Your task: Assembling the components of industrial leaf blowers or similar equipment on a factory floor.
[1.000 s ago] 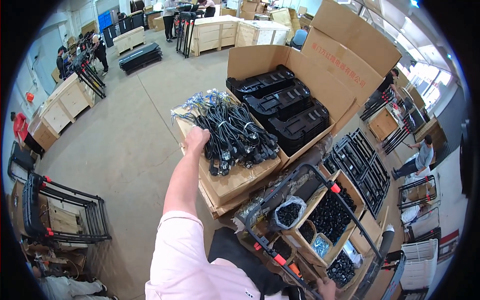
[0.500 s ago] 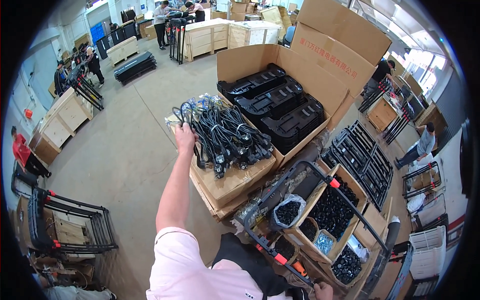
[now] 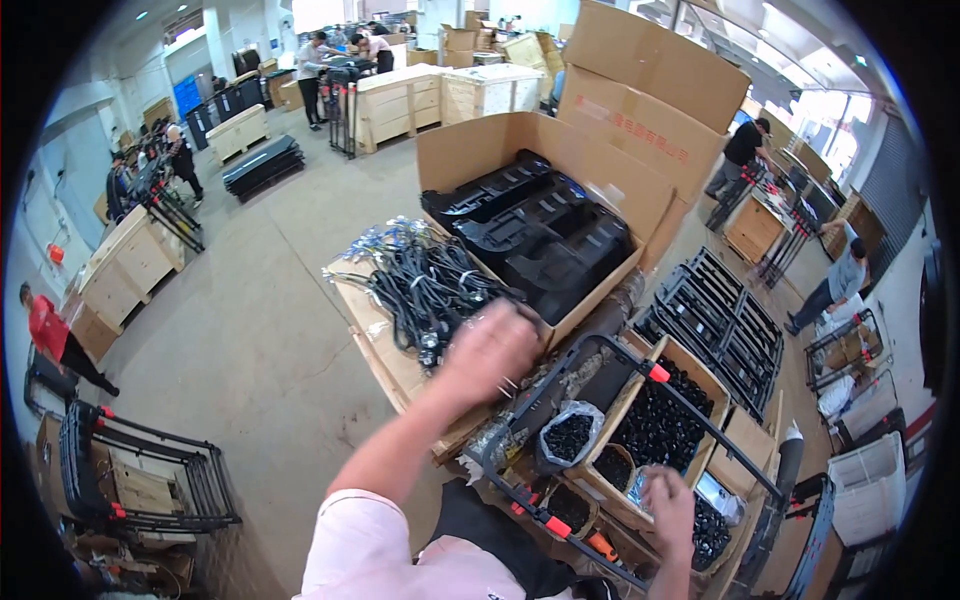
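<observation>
Cables (image 3: 415, 285), black and bundled, lie in a heap on the cardboard box (image 3: 378, 342) in the head view, reaching from its far left corner, where the pale and blue wire ends fan out, toward its near right edge with the plugs. They look supple and fairly light one by one, though a bundle would probably sag and snag on its neighbours. The tied middle seems the surest hold; the bare wire ends look the most delicate and are better left alone.

The left hand (image 3: 493, 350) is above the near right corner of that box, blurred, back upward. Its fingers are hidden, so I cannot tell whether they are spread or pinching; thin bright pins show just below it — perhaps a plug, but whether it is held is unclear.

The right hand (image 3: 668, 505) is by the near edge of the wooden bin (image 3: 630, 393), which holds black parts (image 3: 665, 415). Its fingers are bent, part curled; I cannot tell whether anything is between them. Past the far right edge of the cable box, black plastic panels (image 3: 545, 240) fill a carton (image 3: 640, 130) — its flaps raised.
</observation>
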A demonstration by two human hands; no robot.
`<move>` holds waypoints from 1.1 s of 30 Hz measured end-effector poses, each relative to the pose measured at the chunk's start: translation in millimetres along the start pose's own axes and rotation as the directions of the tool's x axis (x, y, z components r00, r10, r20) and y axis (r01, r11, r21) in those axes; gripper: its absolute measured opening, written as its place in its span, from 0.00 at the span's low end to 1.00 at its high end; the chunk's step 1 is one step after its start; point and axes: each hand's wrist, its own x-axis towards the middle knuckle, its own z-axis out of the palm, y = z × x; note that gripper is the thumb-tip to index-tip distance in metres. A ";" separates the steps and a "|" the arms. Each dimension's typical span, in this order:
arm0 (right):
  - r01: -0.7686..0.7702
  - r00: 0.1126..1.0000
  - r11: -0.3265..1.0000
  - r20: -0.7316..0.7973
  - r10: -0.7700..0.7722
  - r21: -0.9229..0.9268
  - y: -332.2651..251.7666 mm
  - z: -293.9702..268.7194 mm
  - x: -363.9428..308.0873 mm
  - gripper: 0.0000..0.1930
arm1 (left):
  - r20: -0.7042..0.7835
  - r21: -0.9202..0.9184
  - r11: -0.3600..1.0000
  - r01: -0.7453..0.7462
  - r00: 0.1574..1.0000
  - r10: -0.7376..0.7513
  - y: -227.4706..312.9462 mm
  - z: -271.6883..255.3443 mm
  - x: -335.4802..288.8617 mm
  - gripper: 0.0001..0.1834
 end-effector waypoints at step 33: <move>0.023 0.849 0.496 -0.279 0.449 0.868 54.4 -50.0 187.2 0.19 | 0.662 -0.131 0.520 0.844 0.465 -0.588 -93.2 187.2 -120.4 0.21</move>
